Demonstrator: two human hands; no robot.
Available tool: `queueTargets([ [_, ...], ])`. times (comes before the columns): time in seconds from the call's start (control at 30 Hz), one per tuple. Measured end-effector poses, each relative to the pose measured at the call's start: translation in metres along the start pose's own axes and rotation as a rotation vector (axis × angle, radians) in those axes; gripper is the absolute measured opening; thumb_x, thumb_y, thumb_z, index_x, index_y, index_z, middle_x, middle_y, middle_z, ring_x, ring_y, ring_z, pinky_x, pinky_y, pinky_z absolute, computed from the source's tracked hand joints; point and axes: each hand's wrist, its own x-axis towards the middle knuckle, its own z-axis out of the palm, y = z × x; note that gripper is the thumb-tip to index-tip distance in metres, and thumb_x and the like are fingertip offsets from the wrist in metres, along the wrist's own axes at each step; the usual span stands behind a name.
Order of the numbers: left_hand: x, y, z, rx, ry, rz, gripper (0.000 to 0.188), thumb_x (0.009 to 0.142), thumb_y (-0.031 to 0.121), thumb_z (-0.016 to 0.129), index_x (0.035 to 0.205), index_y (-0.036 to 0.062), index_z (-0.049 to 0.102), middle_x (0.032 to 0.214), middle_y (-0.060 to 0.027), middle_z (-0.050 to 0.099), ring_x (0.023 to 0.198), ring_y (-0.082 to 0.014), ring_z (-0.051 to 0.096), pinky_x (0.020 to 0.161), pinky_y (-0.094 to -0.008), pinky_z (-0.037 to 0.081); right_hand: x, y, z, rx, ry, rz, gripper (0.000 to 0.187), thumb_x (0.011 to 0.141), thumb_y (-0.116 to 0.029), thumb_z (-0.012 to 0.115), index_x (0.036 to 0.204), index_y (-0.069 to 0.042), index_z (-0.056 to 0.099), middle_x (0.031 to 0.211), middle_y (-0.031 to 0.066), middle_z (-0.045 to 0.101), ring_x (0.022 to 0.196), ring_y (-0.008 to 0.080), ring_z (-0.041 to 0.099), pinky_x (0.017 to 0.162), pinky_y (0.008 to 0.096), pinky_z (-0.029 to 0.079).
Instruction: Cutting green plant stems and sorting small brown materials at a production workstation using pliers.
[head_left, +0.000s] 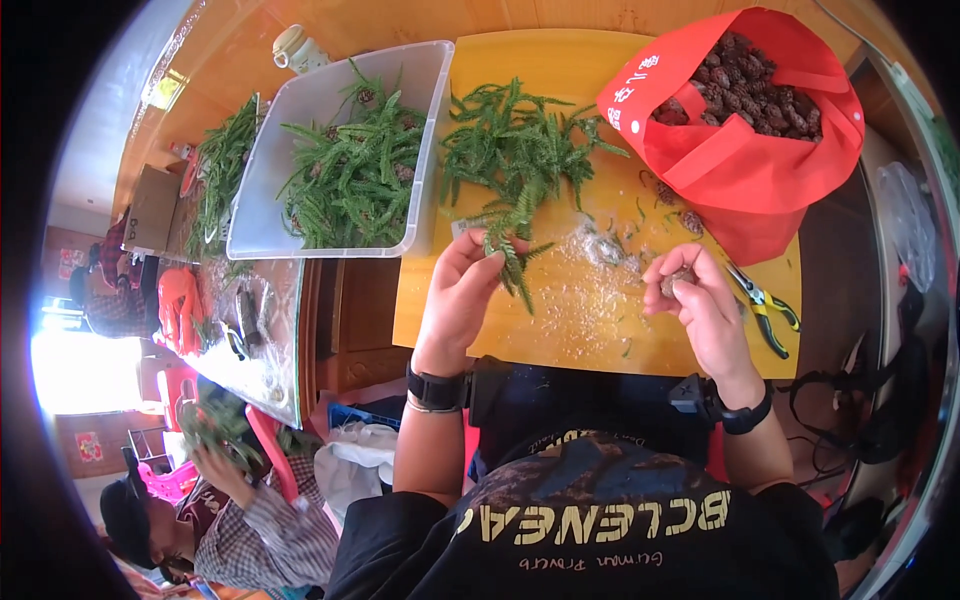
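Observation:
Between the thumb and fingers of my left hand [462,290] is a green artificial pine sprig [512,262], held over the near part of the yellow table. My right hand [702,305] pinches a small brown pine cone [680,280] near the table's right side. Beyond my left hand lies a loose pile of green pine sprigs [515,145]. White flakes [580,300] are scattered on the tabletop between my hands. Pliers with yellow and black handles [768,315] rest just right of my right hand. Two loose pine cones [690,222] lie beyond it, by the bag.
A clear plastic bin [415,232] holding sprigs with cones stands at the left. At the back right, a red bag [745,175] is full of pine cones [745,85]. A jar [298,48] stands behind the bin. Another person [240,520] handles greenery at the lower left.

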Motion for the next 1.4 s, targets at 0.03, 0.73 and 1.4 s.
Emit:
queueTargets([
  [0.03,-0.002,0.001,0.003,0.002,-0.003,0.0,0.019,0.086,0.003,0.049,0.105,0.0061,0.052,0.099,-0.01,0.061,0.089,-0.0125,0.055,0.079,-0.0254,0.042,0.001,0.001,-0.001,0.062,-0.01,0.012,0.01,0.091,-0.01,0.041,0.1,-0.006,0.043,0.097,0.0079,0.052,0.087,0.0121,0.053,0.078,0.0257,0.045],
  [0.73,-0.02,-0.026,0.038,-0.387,-0.259,-0.067,0.024,0.088,0.012,0.054,0.11,0.0099,0.047,0.098,-0.0053,0.054,0.096,-0.0159,0.05,0.078,-0.0275,0.042,0.014,-0.005,0.026,0.102,0.05,-0.042,0.027,0.081,0.005,0.059,0.082,-0.01,0.036,0.075,-0.0067,0.034,0.062,-0.002,0.035,0.055,0.0136,0.029],
  [1.4,-0.027,0.012,0.074,1.225,-0.039,0.75,0.04,0.057,0.021,0.079,0.091,0.0051,0.065,0.1,-0.0095,0.053,0.095,-0.0277,0.048,0.081,-0.0379,0.039,0.012,0.006,0.022,0.157,0.128,-0.104,0.025,0.083,0.002,0.06,0.083,-0.01,0.038,0.093,-0.0001,0.052,0.066,-0.0019,0.038,0.058,0.0129,0.032],
])
